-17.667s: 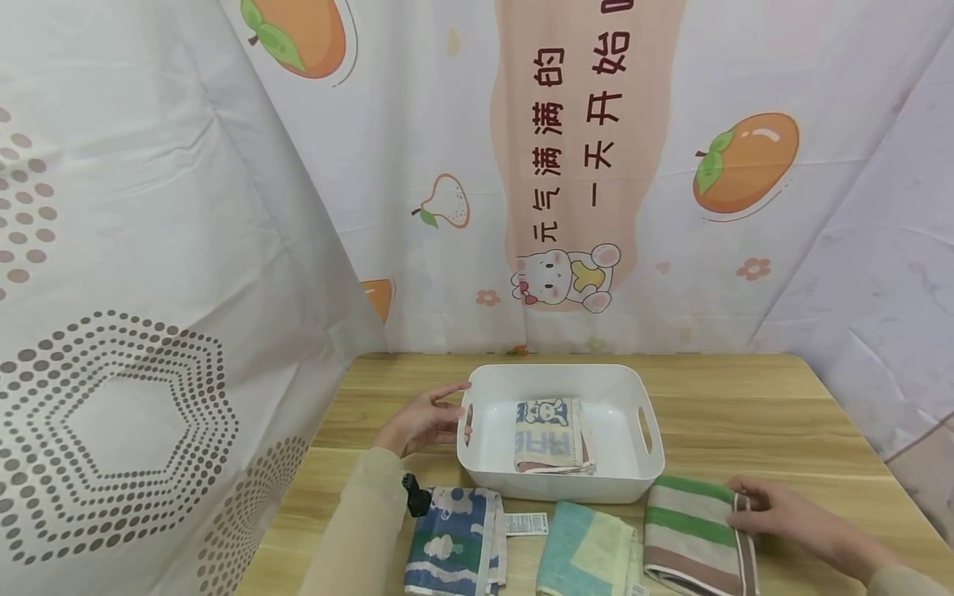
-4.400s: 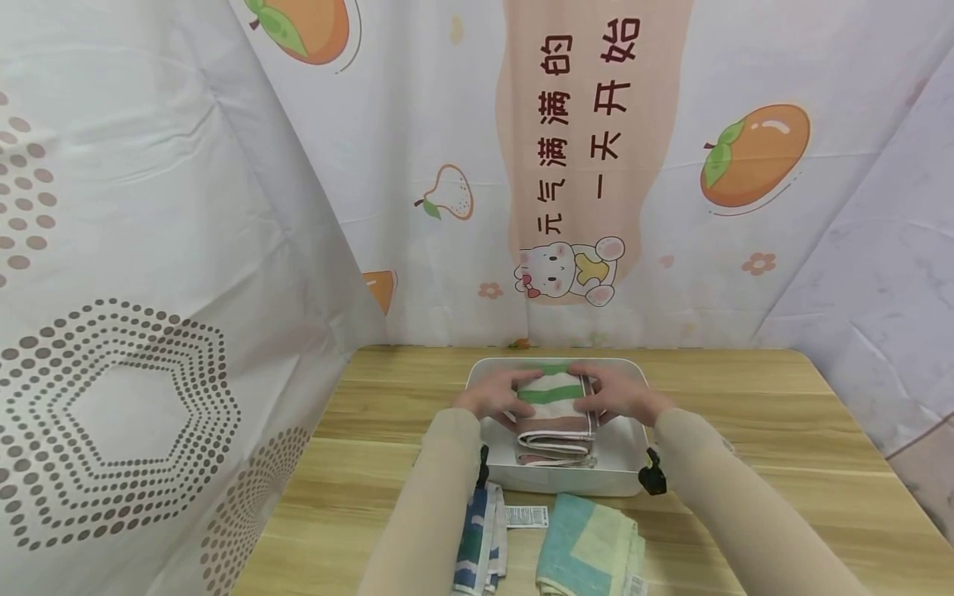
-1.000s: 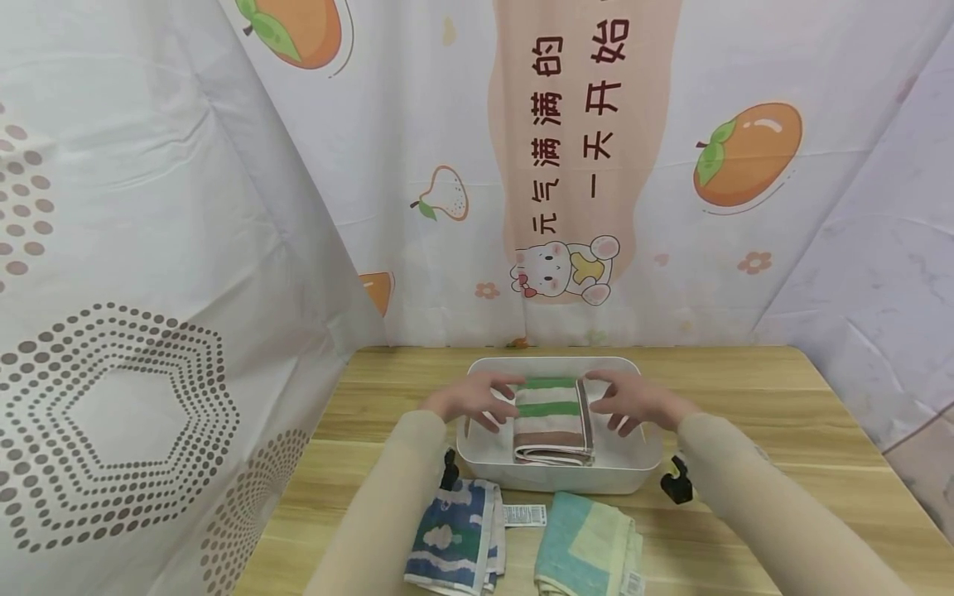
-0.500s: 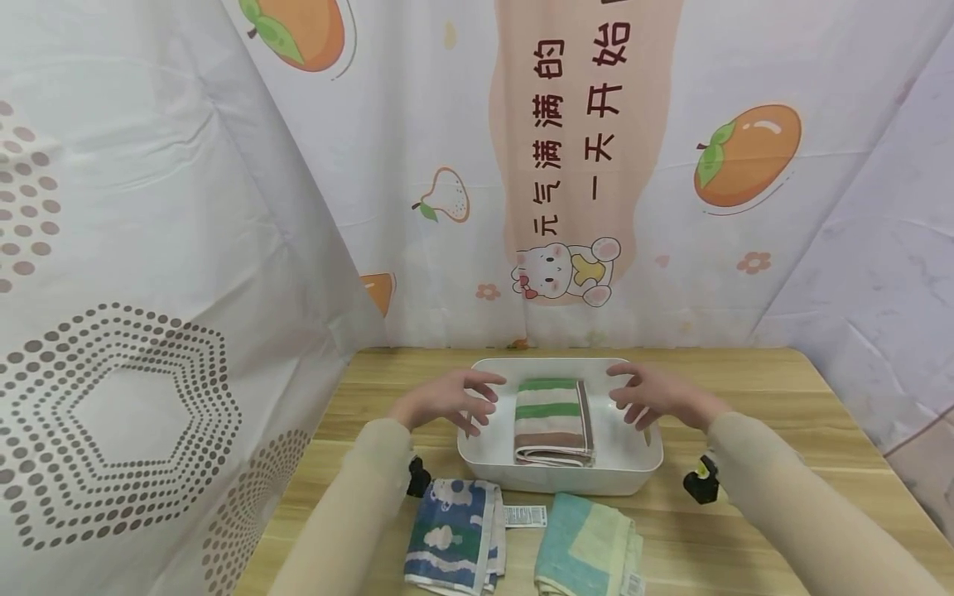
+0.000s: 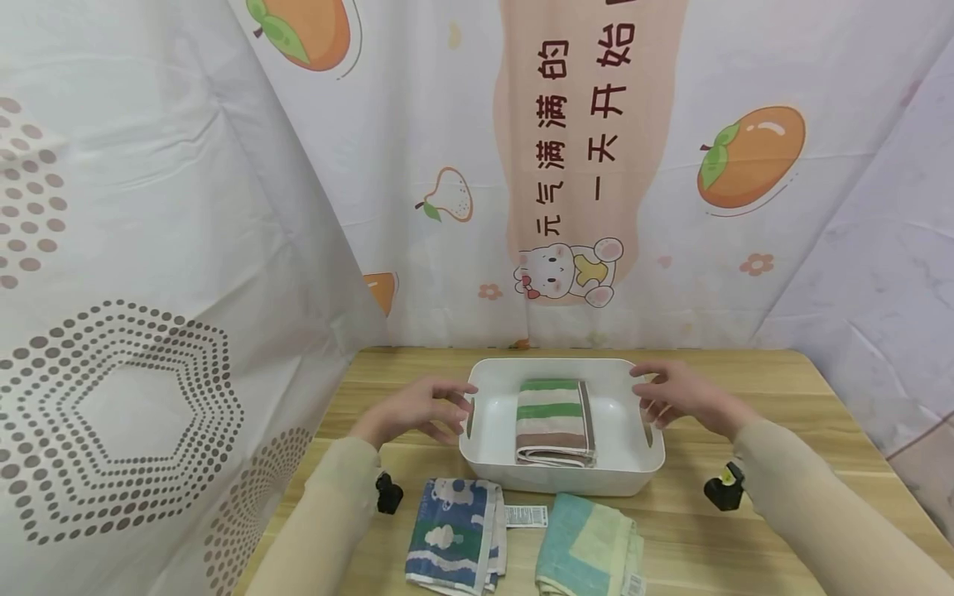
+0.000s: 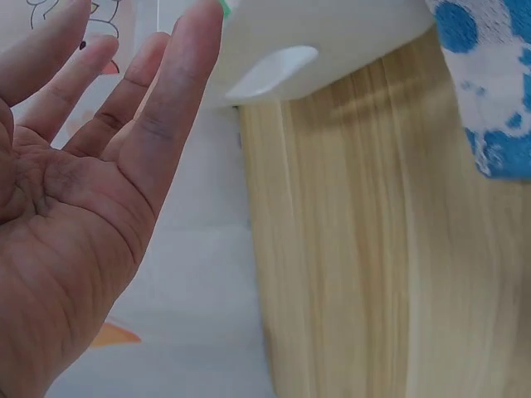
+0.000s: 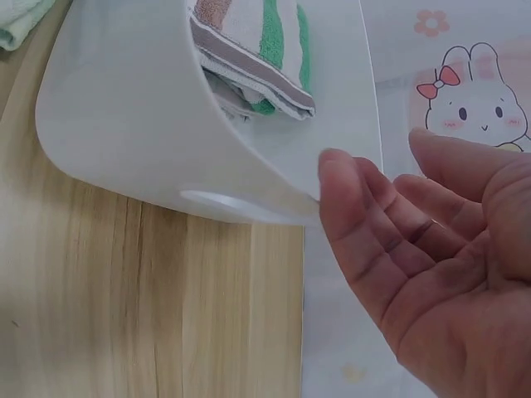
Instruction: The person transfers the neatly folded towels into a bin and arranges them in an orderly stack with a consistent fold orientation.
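A folded towel with green, white and brown stripes (image 5: 553, 420) lies inside a white plastic basket (image 5: 484, 472), covering what is beneath it. At the basket's left rim hovers my left hand (image 5: 419, 409), fingers loosely bent and holding nothing; the left wrist view shows its bare palm beside the handle slot (image 6: 278, 70). My right hand (image 5: 686, 397) is over the right rim, also holding nothing, its fingertips right by the edge in the right wrist view. In front of the basket lie a folded blue patterned towel (image 5: 447, 538) and a folded teal and yellow towel (image 5: 585, 546).
A printed label (image 5: 526, 516) sticks out from the blue towel. The wooden table (image 5: 753, 430) ends at a white printed curtain (image 5: 440, 248) behind, with more curtain hanging at the left. Small black devices (image 5: 723, 488) hang at both wrists.
The striped towel went from the table's front right into the basket, onto the blue-and-white towel, carried by both hands. Since then both hands have let go and drawn apart to the basket's sides.
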`<act>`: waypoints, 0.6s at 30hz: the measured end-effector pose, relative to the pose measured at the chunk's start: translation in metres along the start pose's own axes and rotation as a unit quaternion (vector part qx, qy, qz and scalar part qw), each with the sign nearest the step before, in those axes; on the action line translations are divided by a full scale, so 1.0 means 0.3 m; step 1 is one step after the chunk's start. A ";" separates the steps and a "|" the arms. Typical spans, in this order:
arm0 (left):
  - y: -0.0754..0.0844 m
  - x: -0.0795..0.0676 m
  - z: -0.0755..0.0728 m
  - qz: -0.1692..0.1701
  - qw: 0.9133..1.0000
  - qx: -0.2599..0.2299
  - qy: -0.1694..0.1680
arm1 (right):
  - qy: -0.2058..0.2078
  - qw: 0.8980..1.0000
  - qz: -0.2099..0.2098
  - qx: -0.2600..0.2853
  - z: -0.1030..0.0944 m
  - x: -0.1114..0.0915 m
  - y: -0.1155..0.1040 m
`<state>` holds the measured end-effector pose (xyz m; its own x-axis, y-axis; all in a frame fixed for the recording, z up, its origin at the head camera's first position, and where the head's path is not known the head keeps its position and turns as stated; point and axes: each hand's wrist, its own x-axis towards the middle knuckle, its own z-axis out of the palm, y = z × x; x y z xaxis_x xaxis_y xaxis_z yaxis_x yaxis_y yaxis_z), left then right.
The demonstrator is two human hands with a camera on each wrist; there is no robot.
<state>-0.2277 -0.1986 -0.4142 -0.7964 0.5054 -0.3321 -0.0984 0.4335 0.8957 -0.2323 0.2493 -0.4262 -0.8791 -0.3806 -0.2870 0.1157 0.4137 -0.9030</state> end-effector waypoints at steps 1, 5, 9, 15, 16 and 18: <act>-0.005 -0.007 -0.003 0.001 1.000 -0.001 0.003 | 0.001 1.000 -0.003 0.000 -0.003 -0.001 0.004; -0.021 -0.033 -0.009 -0.001 1.000 -0.012 0.014 | 0.010 1.000 0.002 0.006 -0.009 -0.005 0.011; -0.033 -0.051 -0.009 0.004 1.000 -0.023 0.013 | 0.018 1.000 0.008 0.007 -0.010 -0.008 0.018; -0.068 -0.075 -0.015 -0.001 0.999 -0.028 0.023 | 0.029 0.999 0.012 0.011 -0.010 -0.007 0.043; -0.075 -0.080 -0.017 -0.003 0.999 -0.030 0.027 | 0.030 0.999 0.013 0.012 -0.011 -0.008 0.047; -0.090 -0.089 -0.020 -0.003 0.999 -0.036 0.032 | 0.033 0.999 0.013 0.012 -0.013 -0.009 0.057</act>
<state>-0.2075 -0.2284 -0.4277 -0.8323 0.4526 -0.3200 -0.1448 0.3798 0.9137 -0.2296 0.2605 -0.4395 -0.9041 -0.3149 -0.2889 0.1486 0.4021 -0.9034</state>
